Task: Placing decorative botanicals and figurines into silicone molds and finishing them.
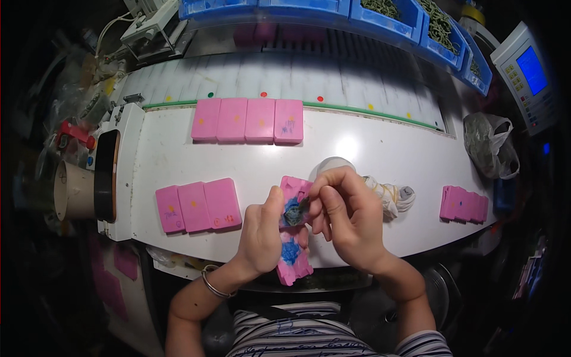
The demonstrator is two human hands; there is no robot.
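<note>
My left hand (260, 232) is closed round an opened pink mould (295, 271), tilted up over the near edge of the table. Both parts of the mould have blue-stained hollows. In the upper part lies a dark grey-green piece (294, 215), its details too small to read. My right hand (354, 223) is at the mould's right side, thumb and forefinger pinched together by the dark piece. Whatever sits between those fingertips is hidden. Just beyond the right hand are a round white object (334, 163), partly covered, and a crumpled white cloth bundle (392, 199).
Closed pink blocks stand in a back row (247, 121), a left group (198, 205) and a right group (464, 204). Blue bins (389, 24) with green pieces hang above. A phone (107, 175) and a beige cup (71, 189) are left; a plastic bag (491, 143) and control panel (526, 71) right.
</note>
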